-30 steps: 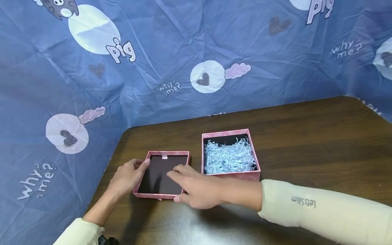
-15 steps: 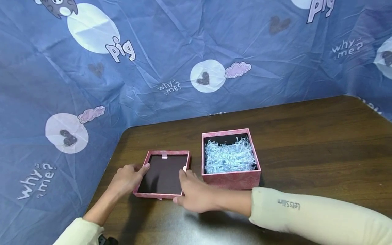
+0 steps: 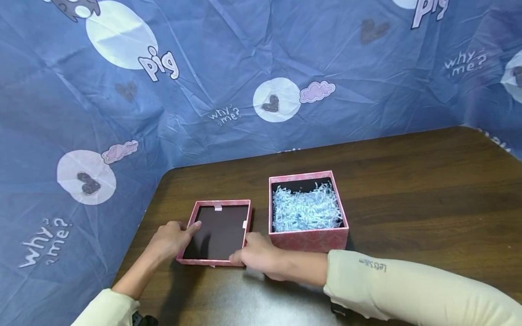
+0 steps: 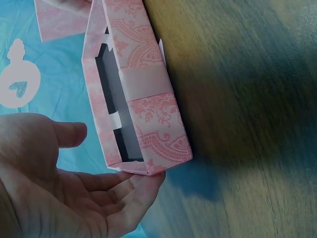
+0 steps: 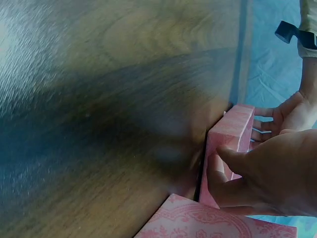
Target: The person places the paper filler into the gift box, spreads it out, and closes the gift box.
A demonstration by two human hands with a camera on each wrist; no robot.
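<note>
A shallow pink box lid [image 3: 218, 231] lies with its dark inside facing up on the table, small white tabs on its inner walls. Fingertips of my left hand [image 3: 171, 240] touch the lid's left side, the thumb extended above the inside. In the left wrist view the left hand [image 4: 79, 183] shows a gap between thumb and lid wall. My right hand [image 3: 261, 254] holds the lid's near right corner, thumb at the front wall and bent fingers along the right wall. In the right wrist view the right hand [image 5: 262, 173] covers part of that corner.
A deeper pink box [image 3: 310, 240] filled with pale blue shredded paper [image 3: 306, 209] stands just right of the lid, close behind the right forearm. The brown wooden table [image 3: 408, 190] ends at a blue printed cloth [image 3: 228, 68] at the back and left.
My right hand has drawn back from over the lid's inside to its right edge and near corner, its fingers bending there. The left hand and the lid have hardly moved.
</note>
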